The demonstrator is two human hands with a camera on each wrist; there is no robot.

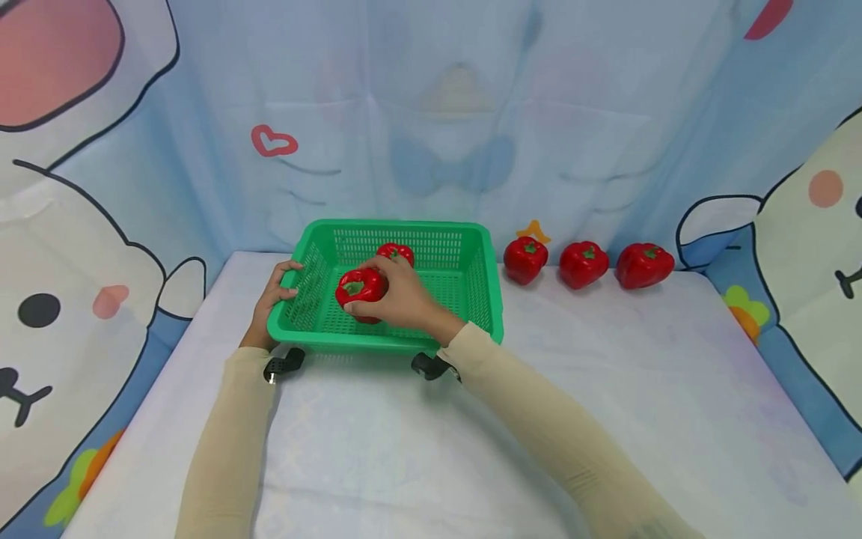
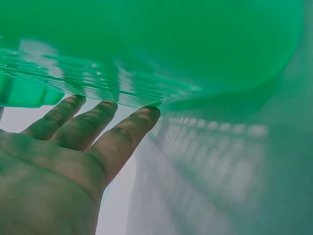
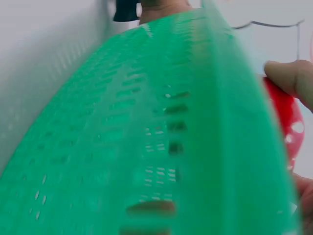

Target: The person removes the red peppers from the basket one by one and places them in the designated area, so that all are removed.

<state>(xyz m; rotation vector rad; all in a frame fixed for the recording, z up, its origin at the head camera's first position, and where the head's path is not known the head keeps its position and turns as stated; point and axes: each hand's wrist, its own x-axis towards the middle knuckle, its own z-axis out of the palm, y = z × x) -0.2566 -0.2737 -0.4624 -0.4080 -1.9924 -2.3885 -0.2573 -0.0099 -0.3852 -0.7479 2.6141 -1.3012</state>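
Observation:
A green plastic basket [image 1: 481, 299] with slotted walls stands on the table. My left hand [image 1: 269, 303] grips its left rim, with thumb and a finger over the edge. In the left wrist view, several straight fingers [image 2: 127, 132] of that hand lie against the basket's outer wall. My right hand [image 1: 400, 296] holds a red bell pepper [image 1: 357, 284], green stem showing, over the left-middle of the basket. Another red bell pepper [image 1: 397, 251] lies behind it inside the basket, partly hidden by the right hand. The right wrist view shows the held pepper beyond the rim.
Three more red bell peppers, left [image 1: 525, 260], middle [image 1: 583, 264] and right [image 1: 644, 265], stand in a row on the white cloth, right of the basket. A blue cartoon-print curtain [image 1: 431, 135] hangs close behind the basket and the row.

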